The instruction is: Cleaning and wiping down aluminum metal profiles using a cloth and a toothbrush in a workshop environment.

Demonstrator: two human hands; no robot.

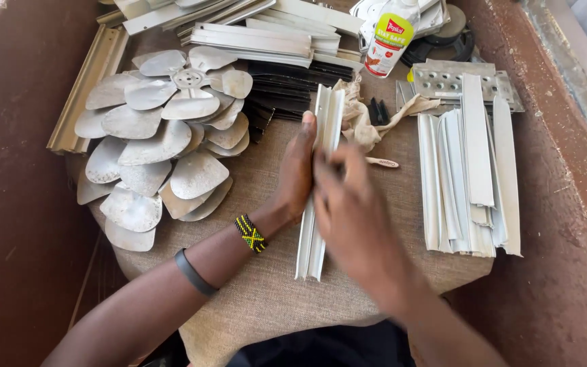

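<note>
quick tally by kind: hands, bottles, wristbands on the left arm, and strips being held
hands: 2, left hand and right hand
plastic bottle: 1
wristbands: 2, beaded bracelet and dark band
held metal strips: looks like 2
total: 7

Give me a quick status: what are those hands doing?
Left hand and right hand both clasp a long white metal strip on the cloth-covered table. Fan blades left, strip stack right. Nothing obstructing.

Counts on the cloth-covered table

Two hands, left hand (297,170) and right hand (354,217), meet at one bundle of pale metal strips (321,183); one bottle (390,34), one perforated plate (446,80), two wristbands; fan blades (164,136) too overlapped to count.
</note>
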